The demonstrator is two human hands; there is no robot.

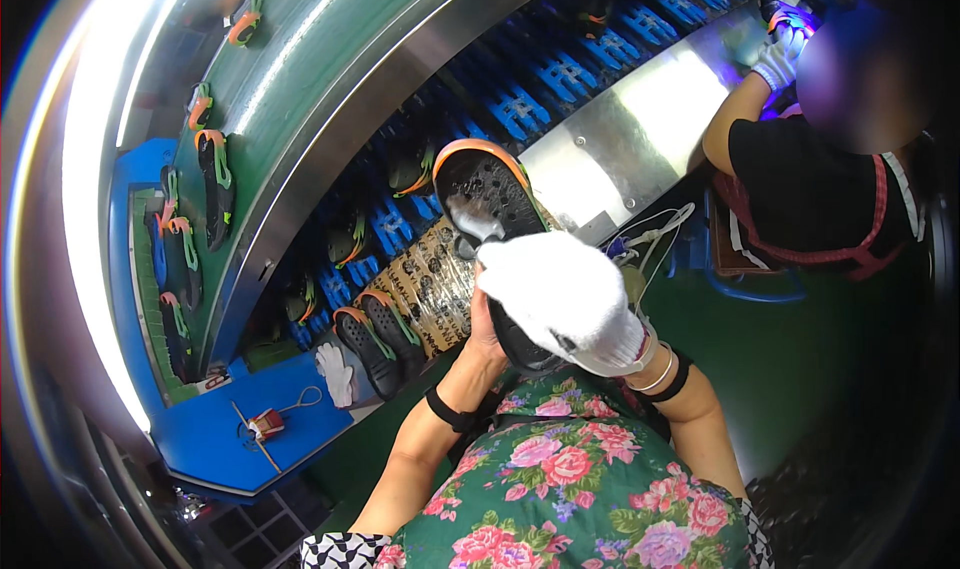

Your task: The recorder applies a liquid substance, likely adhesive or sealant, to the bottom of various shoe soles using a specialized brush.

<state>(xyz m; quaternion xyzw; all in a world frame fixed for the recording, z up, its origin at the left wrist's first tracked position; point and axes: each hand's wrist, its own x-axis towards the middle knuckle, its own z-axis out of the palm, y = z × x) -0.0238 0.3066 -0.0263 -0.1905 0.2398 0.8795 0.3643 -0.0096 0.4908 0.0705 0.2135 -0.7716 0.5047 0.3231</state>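
Observation:
Tilted up in front of me is a black clog-style shoe [490,184] with an orange rim and a perforated, wet-looking inside. My left hand [486,319], bare, grips its left side. My right hand [565,289], in a white knitted glove, is closed over the shoe and covers much of it. At its fingertips, against the inside of the shoe, shows a pale-tufted brush [472,216] with a dark part below; the glove hides the rest of it.
Two black-and-orange clogs [380,339] stand beside a tape-covered board [430,279] and a loose glove [336,374]. A blue table [230,424] holds a small red object. More shoes lie on the green conveyor [300,59]. A gloved co-worker [800,184] sits at right.

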